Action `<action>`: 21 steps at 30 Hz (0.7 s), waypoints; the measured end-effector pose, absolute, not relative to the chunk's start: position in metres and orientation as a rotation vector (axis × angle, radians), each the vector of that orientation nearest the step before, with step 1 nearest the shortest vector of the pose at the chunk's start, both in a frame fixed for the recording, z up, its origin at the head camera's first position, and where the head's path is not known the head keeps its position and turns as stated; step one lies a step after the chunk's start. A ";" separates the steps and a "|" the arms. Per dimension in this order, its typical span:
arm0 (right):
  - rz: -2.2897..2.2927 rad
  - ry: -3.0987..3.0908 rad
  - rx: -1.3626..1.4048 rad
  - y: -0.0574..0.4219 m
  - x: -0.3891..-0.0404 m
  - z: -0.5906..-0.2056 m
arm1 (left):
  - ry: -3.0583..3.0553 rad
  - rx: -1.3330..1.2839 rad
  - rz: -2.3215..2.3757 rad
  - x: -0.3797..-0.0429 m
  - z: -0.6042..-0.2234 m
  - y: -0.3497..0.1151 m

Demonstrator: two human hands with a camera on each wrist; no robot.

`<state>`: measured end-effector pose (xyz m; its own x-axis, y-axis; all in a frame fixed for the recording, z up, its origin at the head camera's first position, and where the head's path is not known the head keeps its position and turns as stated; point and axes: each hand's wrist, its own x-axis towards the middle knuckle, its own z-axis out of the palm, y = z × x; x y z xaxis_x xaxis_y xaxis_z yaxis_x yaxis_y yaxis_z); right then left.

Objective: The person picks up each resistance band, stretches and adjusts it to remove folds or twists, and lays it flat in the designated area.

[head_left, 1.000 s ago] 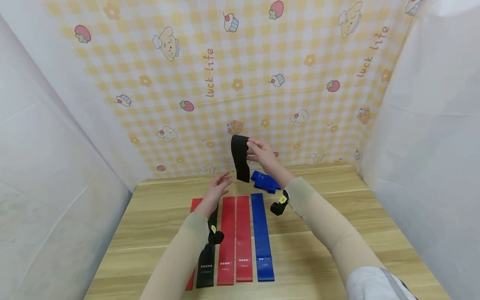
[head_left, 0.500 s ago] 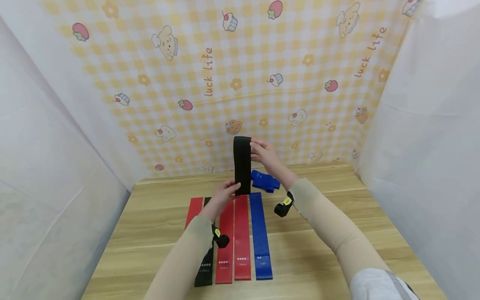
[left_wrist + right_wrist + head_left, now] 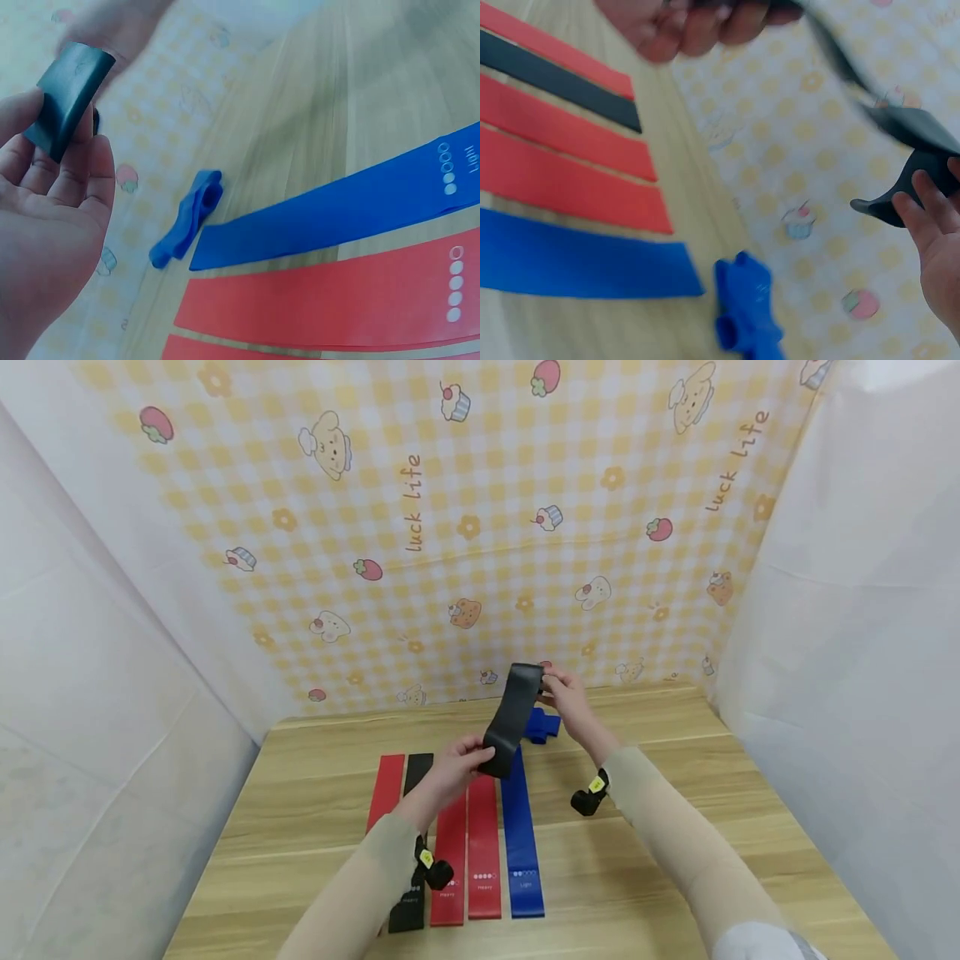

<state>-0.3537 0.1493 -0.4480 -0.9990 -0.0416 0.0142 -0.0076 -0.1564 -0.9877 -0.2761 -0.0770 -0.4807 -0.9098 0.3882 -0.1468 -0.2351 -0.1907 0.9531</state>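
Note:
A black resistance band (image 3: 514, 714) is held in the air between both hands, above the far ends of the laid-out bands. My left hand (image 3: 453, 768) pinches its lower end, thumb on top and fingers beneath, as the left wrist view shows. At the upper end, my right hand (image 3: 567, 697) grips the band's right edge. In the right wrist view the band bends in a loose curve beside the right fingers (image 3: 926, 199). Behind it lies a crumpled blue resistance band (image 3: 543, 727), partly hidden in the head view.
Side by side on the wooden table (image 3: 637, 860) lie a red band (image 3: 386, 785), a black band (image 3: 407, 914), two more red bands and a flat blue band (image 3: 522, 843). My left forearm covers parts of them. A checked cloth (image 3: 480, 527) hangs behind; white sheets flank both sides.
The left hand has reached the hanging black band and taken its lower end. Since then both hands have lowered it, the right hand also shifting right, so the band now slants.

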 end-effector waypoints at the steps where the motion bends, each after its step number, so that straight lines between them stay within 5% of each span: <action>1: -2.394 2.020 -0.026 0.151 -0.352 -0.454 | 1.677 0.190 2.141 -0.274 -0.480 -0.077; 13: -2.507 2.014 0.092 0.149 -0.331 -0.505 | 1.618 0.313 2.068 -0.243 -0.475 -0.082; 21: -2.138 2.353 -0.070 0.157 -0.324 -0.520 | 1.639 0.302 2.007 -0.230 -0.479 -0.086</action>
